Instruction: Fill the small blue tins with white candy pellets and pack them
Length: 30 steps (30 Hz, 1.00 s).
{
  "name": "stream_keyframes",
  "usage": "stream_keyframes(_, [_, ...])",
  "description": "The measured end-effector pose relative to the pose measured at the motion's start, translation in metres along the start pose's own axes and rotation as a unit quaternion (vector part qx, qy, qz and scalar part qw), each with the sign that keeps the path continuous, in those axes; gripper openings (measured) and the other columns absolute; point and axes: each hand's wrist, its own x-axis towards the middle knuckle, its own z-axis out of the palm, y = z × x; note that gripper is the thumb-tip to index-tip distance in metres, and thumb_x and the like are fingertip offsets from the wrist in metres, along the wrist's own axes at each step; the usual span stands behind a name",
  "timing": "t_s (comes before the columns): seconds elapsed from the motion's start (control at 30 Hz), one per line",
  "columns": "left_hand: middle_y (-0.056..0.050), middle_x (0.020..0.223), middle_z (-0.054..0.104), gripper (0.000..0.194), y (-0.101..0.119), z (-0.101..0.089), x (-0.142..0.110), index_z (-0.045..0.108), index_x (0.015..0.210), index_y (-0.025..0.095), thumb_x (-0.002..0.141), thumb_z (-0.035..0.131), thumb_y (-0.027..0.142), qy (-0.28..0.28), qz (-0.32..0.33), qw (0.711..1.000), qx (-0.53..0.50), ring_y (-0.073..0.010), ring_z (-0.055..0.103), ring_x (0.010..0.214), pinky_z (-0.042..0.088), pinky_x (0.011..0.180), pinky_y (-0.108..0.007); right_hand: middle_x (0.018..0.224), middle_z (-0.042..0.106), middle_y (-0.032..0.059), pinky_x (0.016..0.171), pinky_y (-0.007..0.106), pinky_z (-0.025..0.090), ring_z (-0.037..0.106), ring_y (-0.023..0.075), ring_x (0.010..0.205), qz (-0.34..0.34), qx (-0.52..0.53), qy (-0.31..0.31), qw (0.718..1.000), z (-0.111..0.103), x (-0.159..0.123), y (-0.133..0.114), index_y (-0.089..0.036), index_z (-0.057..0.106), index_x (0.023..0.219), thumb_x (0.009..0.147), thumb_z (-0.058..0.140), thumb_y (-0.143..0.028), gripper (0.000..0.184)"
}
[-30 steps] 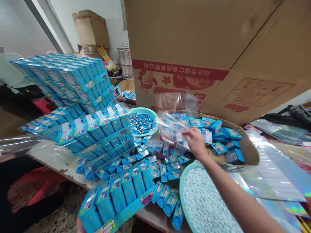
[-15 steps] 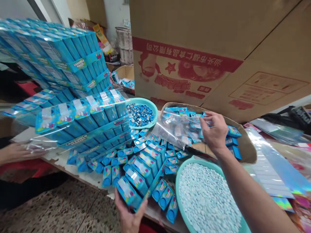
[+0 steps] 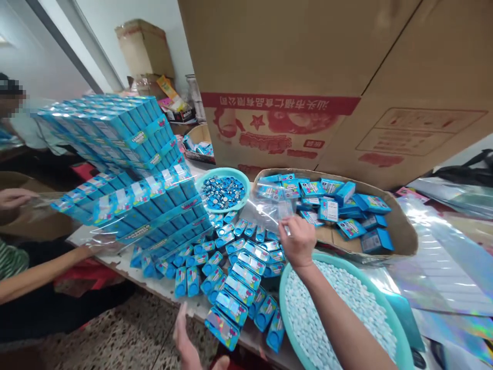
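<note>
My right hand (image 3: 298, 239) is closed in a pinch on a clear plastic bag (image 3: 265, 210), which spreads to its left over part of a low carton of blue boxes. My left hand (image 3: 188, 339) is open, thumb apart from the fingers, holding nothing. It is low at the table's front edge, just left of a slanting row of blue candy packs (image 3: 234, 288) and apart from it. Loose blue packs (image 3: 213, 277) lie on both sides of that row. Below my right forearm sits a turquoise basin (image 3: 284, 308) full of pale blue candies (image 3: 335, 303).
A smaller turquoise bowl (image 3: 246, 192) holds shiny blue-and-silver pieces. The low carton (image 3: 408, 241) stands before a large cardboard box (image 3: 277, 46). At left, a co-worker's hands (image 3: 17, 198) hold clear plastic by tall stacks of blue packs (image 3: 154, 221). Plastic sheets (image 3: 435, 246) lie at right.
My left hand has let go of the row of packs and opened. My right hand has moved left and down and closed on the plastic bag. The row now lies among the loose packs.
</note>
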Motion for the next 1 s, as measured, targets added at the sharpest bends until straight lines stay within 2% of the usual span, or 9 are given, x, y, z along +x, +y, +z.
stream_keyframes(0.1, [-0.015, 0.141, 0.033, 0.091, 0.041, 0.003, 0.057, 0.019, 0.143, 0.020, 0.070, 0.064, 0.051, -0.037, 0.093, 0.995, -0.007, -0.0304, 0.033, 0.131, 0.032, 0.106, -0.046, 0.070, 0.066, 0.0005, 0.067, 0.030, 0.030, 0.052, 0.0152, 0.066, -0.011, 0.000, -0.016, 1.000, 0.002, -0.010, -0.013, -0.020, 0.054, 0.065, 0.083, 0.056, -0.019, 0.019])
stream_keyframes(0.2, [-0.016, 0.139, 0.038, 0.085, 0.077, 0.043, 0.118, 0.028, 0.140, 0.018, 0.069, 0.066, 0.045, -0.129, 0.120, 0.983, 0.042, -0.0303, 0.035, 0.130, 0.033, 0.103, -0.045, 0.068, 0.065, 0.0001, 0.068, 0.030, 0.030, 0.052, 0.0150, 0.066, -0.002, 0.014, -0.022, 1.000, -0.001, -0.011, -0.021, -0.020, 0.054, 0.064, 0.083, 0.056, -0.019, 0.019])
stream_keyframes(0.37, [-0.011, 0.099, 0.066, 0.036, 0.077, 0.112, 0.182, 0.061, 0.106, 0.020, 0.074, 0.059, 0.036, -0.306, -0.043, 0.945, 0.108, -0.0279, 0.060, 0.098, 0.046, 0.078, -0.037, 0.077, 0.066, 0.0021, 0.071, 0.030, 0.035, 0.055, 0.0171, 0.075, 0.042, 0.061, -0.025, 0.997, -0.005, -0.018, -0.024, -0.021, 0.056, 0.068, 0.085, 0.056, -0.023, 0.017])
stream_keyframes(0.43, [-0.007, 0.072, 0.067, 0.018, 0.064, 0.127, 0.192, 0.063, 0.081, 0.018, 0.076, 0.055, 0.033, -0.363, -0.088, 0.926, 0.056, -0.0230, 0.064, 0.077, 0.046, 0.065, -0.030, 0.091, 0.065, 0.0076, 0.078, 0.033, 0.038, 0.055, 0.0212, 0.087, 0.102, 0.068, -0.029, 0.992, -0.004, -0.026, -0.020, -0.020, 0.059, 0.074, 0.085, 0.055, -0.029, 0.014])
stream_keyframes(0.53, [-0.002, 0.055, 0.061, 0.021, 0.048, 0.144, 0.197, 0.057, 0.067, 0.017, 0.080, 0.047, 0.030, -0.440, -0.097, 0.892, -0.031, -0.0139, 0.059, 0.051, 0.041, 0.049, -0.022, 0.103, 0.061, 0.0161, 0.080, 0.040, 0.041, 0.054, 0.0288, 0.096, 0.287, 0.080, -0.056, 0.953, 0.002, -0.039, -0.011, -0.017, 0.059, 0.092, 0.076, 0.060, -0.043, 0.031])
stream_keyframes(0.63, [-0.001, 0.061, 0.064, 0.017, 0.038, 0.161, 0.199, 0.056, 0.078, 0.016, 0.082, 0.044, 0.027, -0.484, -0.086, 0.867, -0.083, -0.0097, 0.057, 0.047, 0.041, 0.046, -0.019, 0.078, 0.065, 0.0110, 0.064, 0.038, 0.045, 0.060, 0.0277, 0.074, 0.514, 0.188, -0.139, 0.826, 0.011, -0.049, -0.005, -0.018, 0.057, 0.085, 0.064, 0.064, -0.056, 0.044])
stream_keyframes(0.73, [-0.001, 0.062, 0.065, 0.015, 0.030, 0.176, 0.196, 0.057, 0.080, 0.015, 0.082, 0.046, 0.026, -0.525, -0.078, 0.843, -0.092, -0.0105, 0.059, 0.048, 0.044, 0.049, -0.020, 0.058, 0.063, 0.0061, 0.052, 0.033, 0.045, 0.059, 0.0222, 0.056, 0.608, 0.277, -0.175, 0.723, 0.022, -0.059, -0.008, -0.022, 0.054, 0.066, 0.066, 0.054, -0.060, 0.038])
stream_keyframes(0.83, [-0.003, 0.060, 0.064, 0.018, 0.020, 0.186, 0.187, 0.057, 0.073, 0.015, 0.083, 0.047, 0.027, -0.541, -0.067, 0.836, -0.055, -0.0137, 0.061, 0.051, 0.046, 0.055, -0.024, 0.063, 0.064, 0.0055, 0.051, 0.031, 0.045, 0.060, 0.0207, 0.058, 0.625, 0.257, -0.157, 0.720, 0.030, -0.075, -0.022, -0.022, 0.052, 0.065, 0.067, 0.051, -0.053, 0.032])
stream_keyframes(1.0, [-0.009, 0.086, 0.068, 0.015, 0.013, 0.188, 0.168, 0.061, 0.081, 0.018, 0.084, 0.049, 0.027, -0.525, -0.023, 0.850, 0.012, -0.0239, 0.062, 0.094, 0.043, 0.081, -0.032, 0.067, 0.063, 0.0032, 0.060, 0.030, 0.042, 0.056, 0.0200, 0.069, 0.619, 0.207, -0.142, 0.744, 0.032, -0.096, -0.045, -0.022, 0.052, 0.063, 0.066, 0.051, -0.044, 0.023])
